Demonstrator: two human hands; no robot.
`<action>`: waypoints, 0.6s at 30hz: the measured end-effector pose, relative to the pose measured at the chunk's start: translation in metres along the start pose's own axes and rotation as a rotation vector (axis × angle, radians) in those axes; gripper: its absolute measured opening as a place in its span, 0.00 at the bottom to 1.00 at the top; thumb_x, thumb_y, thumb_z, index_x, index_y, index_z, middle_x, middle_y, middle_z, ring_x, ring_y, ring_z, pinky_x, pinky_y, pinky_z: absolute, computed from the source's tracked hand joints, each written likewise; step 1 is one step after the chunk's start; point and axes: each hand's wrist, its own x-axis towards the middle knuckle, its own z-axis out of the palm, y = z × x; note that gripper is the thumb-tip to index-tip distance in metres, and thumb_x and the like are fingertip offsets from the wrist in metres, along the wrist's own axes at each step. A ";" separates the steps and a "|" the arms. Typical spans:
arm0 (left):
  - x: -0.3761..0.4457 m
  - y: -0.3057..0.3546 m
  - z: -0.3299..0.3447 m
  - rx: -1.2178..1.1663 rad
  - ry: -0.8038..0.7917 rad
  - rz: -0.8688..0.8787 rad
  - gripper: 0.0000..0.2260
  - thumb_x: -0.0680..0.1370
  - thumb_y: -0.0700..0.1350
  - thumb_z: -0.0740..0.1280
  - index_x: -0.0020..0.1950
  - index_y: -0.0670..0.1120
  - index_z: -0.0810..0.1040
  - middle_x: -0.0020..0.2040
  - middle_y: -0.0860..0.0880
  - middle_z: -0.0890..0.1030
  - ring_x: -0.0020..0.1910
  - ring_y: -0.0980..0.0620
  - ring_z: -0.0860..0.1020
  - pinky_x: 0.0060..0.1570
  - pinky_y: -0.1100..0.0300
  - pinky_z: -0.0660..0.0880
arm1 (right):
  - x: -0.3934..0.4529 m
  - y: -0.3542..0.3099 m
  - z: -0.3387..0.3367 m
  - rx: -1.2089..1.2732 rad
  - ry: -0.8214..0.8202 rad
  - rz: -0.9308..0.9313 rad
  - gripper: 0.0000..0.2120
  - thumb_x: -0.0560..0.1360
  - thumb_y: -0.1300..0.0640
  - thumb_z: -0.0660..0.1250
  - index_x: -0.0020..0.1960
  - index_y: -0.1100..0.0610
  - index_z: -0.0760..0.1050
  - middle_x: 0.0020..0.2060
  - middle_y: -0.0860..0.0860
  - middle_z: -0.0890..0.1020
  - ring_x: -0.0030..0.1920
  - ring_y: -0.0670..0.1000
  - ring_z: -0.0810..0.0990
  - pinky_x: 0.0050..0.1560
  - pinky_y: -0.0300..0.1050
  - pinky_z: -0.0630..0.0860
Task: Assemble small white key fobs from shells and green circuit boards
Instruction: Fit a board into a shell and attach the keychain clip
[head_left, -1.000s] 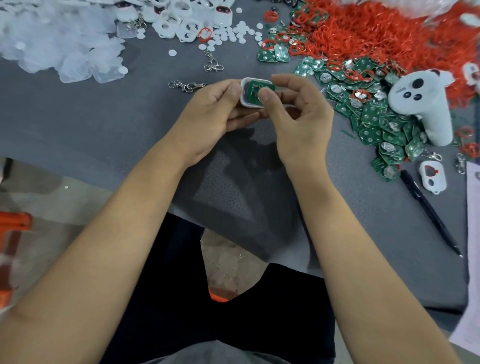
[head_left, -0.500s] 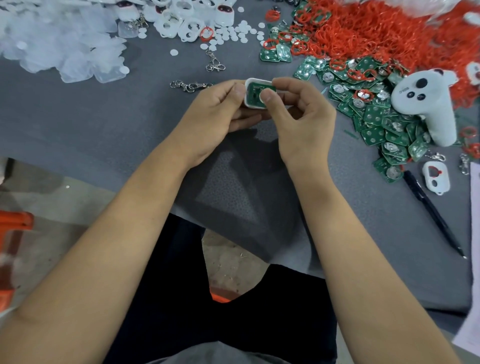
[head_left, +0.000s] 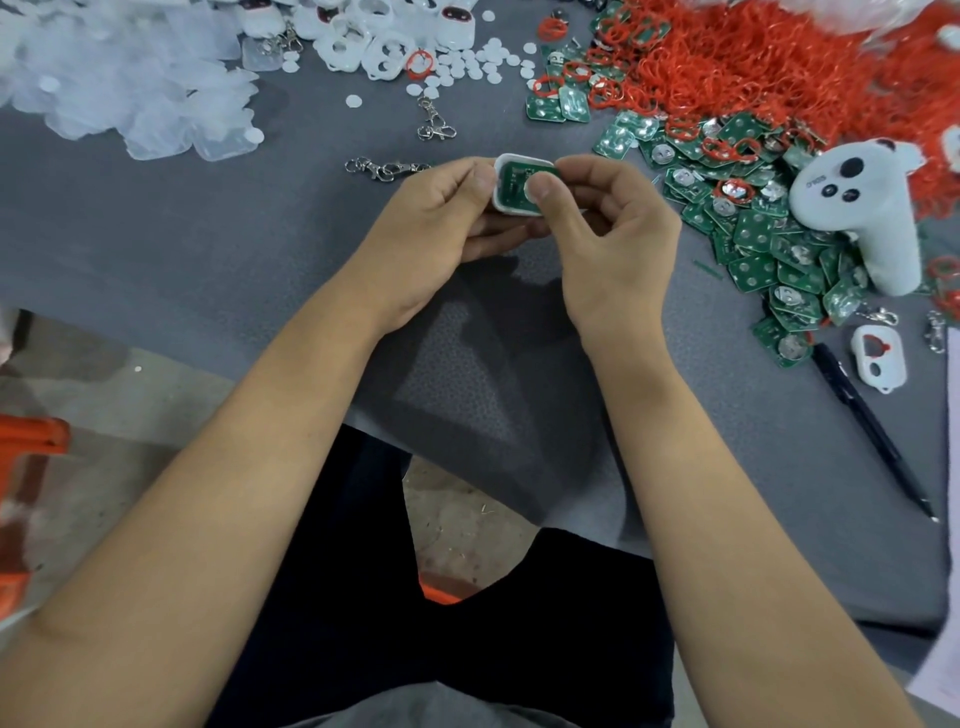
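Shell (head_left: 500, 200) rounded white plastic, flat green board (head_left: 515, 188) seated, both hands (head_left: 524, 228) pinching.

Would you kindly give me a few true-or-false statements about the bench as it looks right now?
1. Both hands hold one white shell with a green circuit board in it. True.
2. The right hand presses its thumb on the board. True.
3. The left hand lies flat on the table. False: it grips the shell.
4. The black pen lies among the clear covers. False: it lies at the right, below the pile of green boards.
5. The red rings are heaped at the upper right. True.
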 end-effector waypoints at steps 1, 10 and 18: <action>0.000 0.000 0.000 0.001 0.000 -0.001 0.15 0.89 0.43 0.54 0.67 0.44 0.78 0.61 0.45 0.85 0.62 0.47 0.83 0.60 0.57 0.79 | 0.000 0.000 0.000 0.000 0.001 0.000 0.07 0.76 0.60 0.76 0.52 0.59 0.82 0.41 0.49 0.86 0.41 0.49 0.85 0.44 0.46 0.81; 0.000 0.000 0.000 0.002 -0.004 0.001 0.14 0.89 0.43 0.54 0.67 0.44 0.77 0.58 0.48 0.86 0.61 0.48 0.84 0.60 0.57 0.79 | 0.000 0.001 0.000 -0.019 0.004 0.011 0.07 0.76 0.60 0.77 0.52 0.60 0.82 0.41 0.49 0.86 0.42 0.48 0.85 0.44 0.52 0.81; 0.000 -0.001 0.000 -0.005 -0.003 0.006 0.15 0.89 0.43 0.54 0.67 0.44 0.77 0.59 0.48 0.86 0.62 0.48 0.83 0.60 0.57 0.79 | 0.000 0.001 0.000 -0.050 0.004 0.002 0.08 0.77 0.59 0.76 0.53 0.61 0.83 0.42 0.50 0.86 0.42 0.45 0.85 0.43 0.43 0.80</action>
